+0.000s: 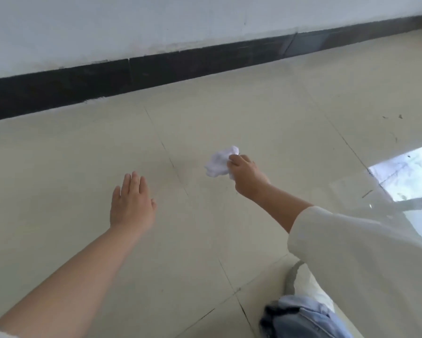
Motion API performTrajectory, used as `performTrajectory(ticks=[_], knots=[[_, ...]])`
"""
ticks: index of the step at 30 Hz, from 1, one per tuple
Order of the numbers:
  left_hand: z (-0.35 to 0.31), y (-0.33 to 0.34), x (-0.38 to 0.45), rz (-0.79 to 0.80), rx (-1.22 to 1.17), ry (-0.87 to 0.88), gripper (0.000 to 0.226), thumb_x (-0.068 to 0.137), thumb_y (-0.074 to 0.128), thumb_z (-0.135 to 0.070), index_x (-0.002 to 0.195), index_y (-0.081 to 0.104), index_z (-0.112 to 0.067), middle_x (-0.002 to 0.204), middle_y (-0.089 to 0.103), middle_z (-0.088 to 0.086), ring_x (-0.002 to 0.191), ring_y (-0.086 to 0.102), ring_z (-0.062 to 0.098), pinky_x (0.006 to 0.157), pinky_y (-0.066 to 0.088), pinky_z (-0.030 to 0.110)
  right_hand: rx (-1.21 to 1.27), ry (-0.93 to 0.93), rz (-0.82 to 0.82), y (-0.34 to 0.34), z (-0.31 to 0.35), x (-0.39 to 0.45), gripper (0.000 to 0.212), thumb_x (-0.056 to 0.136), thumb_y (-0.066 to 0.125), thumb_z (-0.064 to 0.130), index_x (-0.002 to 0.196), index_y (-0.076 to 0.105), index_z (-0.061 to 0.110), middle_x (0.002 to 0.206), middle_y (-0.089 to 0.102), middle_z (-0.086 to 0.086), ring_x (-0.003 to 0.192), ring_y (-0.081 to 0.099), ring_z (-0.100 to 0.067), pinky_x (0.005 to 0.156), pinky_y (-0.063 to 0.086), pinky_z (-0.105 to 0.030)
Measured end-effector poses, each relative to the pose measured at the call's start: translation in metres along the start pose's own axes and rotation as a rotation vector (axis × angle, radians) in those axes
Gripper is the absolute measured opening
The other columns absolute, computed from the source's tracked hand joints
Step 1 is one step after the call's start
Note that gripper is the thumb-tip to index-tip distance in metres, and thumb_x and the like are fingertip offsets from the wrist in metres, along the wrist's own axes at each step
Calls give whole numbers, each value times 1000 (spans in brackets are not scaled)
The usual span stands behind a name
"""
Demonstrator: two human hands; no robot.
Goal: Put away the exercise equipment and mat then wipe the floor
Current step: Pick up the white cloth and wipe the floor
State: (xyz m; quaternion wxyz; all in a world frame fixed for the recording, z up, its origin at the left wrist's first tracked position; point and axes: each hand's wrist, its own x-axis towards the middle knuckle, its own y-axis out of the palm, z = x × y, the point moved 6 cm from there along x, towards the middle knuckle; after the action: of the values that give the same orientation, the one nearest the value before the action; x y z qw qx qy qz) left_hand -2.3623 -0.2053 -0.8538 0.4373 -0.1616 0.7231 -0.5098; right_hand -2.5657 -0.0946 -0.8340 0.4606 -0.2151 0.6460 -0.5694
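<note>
My right hand (246, 176) grips a crumpled white cloth (219, 162) low over the pale beige tiled floor (83, 167), near the middle of the view. My left hand (132, 203) hovers flat and empty to the left of the cloth, palm down, fingers stretched forward. No exercise equipment or mat is in view.
A white wall (156, 20) with a black baseboard (107, 76) runs across the back. A bright patch of window light (410, 172) lies on the floor at right, with small dark specks (392, 117) nearby. My knee in blue jeans (302, 318) shows at the bottom right.
</note>
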Motion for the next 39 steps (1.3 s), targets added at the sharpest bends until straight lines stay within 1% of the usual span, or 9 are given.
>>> performTrajectory(ticks=[5,9,12,15,21,28,31,34,39], knots=[[-52,15,12,45,9,-126,59,99,29,-31,149,10,-5,160,2,10,149,1,22,120,8,42,-111,-219,23,21,-9,36,45,97,29,4,141,29,2,141,36,-16,120,43,-35,104,34,-34],[-76,19,26,62,77,-288,60,100,24,-35,150,5,-8,160,-1,8,149,-1,19,119,2,47,-117,-564,-71,16,-19,78,40,75,32,3,79,72,6,95,72,-8,71,67,-26,58,57,-26],[-88,19,43,62,74,-350,60,100,22,-36,150,5,-8,160,-2,8,149,-2,19,119,2,46,-146,-649,-52,20,-44,121,38,82,36,5,97,70,4,114,66,-16,95,66,-32,74,55,-32],[-100,20,54,67,75,-354,59,100,20,-37,150,4,-9,160,-3,6,149,-4,18,120,2,44,-51,-364,-202,3,-105,163,38,94,36,8,130,50,6,142,42,-15,126,43,-33,99,37,-38],[-115,30,58,38,12,-331,59,99,31,-33,149,15,-6,160,8,9,149,5,19,118,5,46,198,207,-260,1,-213,167,29,95,39,7,118,50,-6,134,42,-20,123,37,-36,100,33,-38],[-150,34,66,-164,-104,-178,48,90,51,-16,131,48,9,144,41,26,139,35,36,112,13,60,253,-433,-218,62,-120,11,38,70,34,9,77,72,6,93,73,-14,74,70,-32,56,58,-29],[-184,28,69,-189,-55,-78,48,87,48,-17,127,51,10,141,45,28,136,40,37,110,15,63,126,-608,-90,79,-132,-35,39,73,35,10,78,73,13,98,74,-6,83,71,-24,60,58,-24],[-217,28,71,-106,-28,-14,54,95,45,-22,143,32,0,156,23,15,147,16,24,117,1,51,102,-396,-228,66,-216,-24,40,71,35,7,82,73,5,99,74,-15,88,65,-32,62,59,-32],[-263,26,72,-64,19,51,57,97,37,-30,147,22,-6,159,14,10,149,7,19,118,1,47,269,427,-311,45,-352,-31,30,78,36,0,89,61,-12,106,60,-26,97,53,-43,81,44,-41]])
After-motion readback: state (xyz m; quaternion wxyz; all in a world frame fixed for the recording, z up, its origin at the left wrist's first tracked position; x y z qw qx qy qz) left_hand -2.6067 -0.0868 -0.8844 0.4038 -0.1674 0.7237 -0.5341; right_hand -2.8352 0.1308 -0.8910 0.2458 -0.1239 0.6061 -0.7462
